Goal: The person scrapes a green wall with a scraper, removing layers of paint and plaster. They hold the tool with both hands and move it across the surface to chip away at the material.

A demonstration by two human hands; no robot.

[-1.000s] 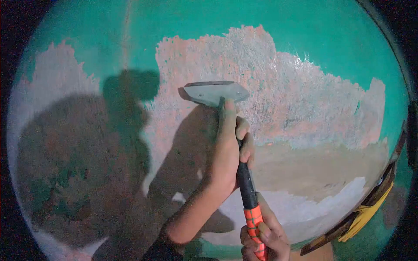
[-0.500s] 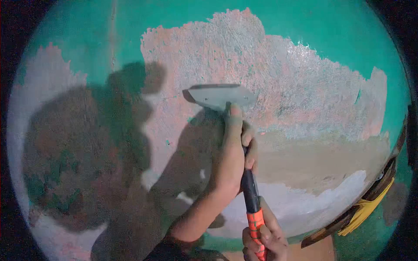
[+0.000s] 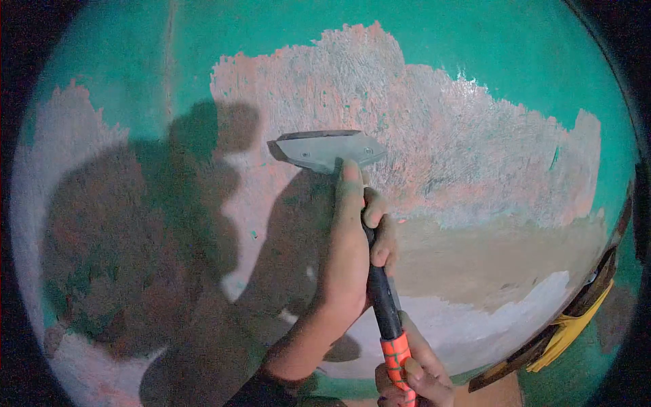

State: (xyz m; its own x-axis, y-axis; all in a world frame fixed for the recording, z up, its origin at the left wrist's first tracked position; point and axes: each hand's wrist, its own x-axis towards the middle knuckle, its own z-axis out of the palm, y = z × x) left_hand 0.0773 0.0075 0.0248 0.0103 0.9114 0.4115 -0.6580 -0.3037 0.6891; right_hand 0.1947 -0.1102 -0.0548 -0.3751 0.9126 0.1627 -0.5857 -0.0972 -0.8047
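A long-handled scraper (image 3: 330, 146) with a wide, pale trapezoid head lies against the wall, its dark blade edge facing up. My left hand (image 3: 358, 210) is wrapped round the upper shaft, with the thumb stretched along it onto the base of the head. Lower down, my right hand (image 3: 420, 380) grips the orange, dark-lined part of the handle. Between the two hands runs the bare black shaft (image 3: 386, 305). Around the head, the wall patch (image 3: 434, 142) is stripped to a rough greyish-pink surface.
Green paint (image 3: 488, 41) borders the stripped patch above and to the right. Smooth beige filler (image 3: 475, 258) and a white band lie below it. A dark strip with a yellow cloth (image 3: 569, 329) tied on crosses the lower right. Shadows (image 3: 135, 237) cover the left side.
The scraper head has shifted left across the wall, and my left hand has moved left with it. My right hand keeps its grip low on the handle. The view has tilted slightly.
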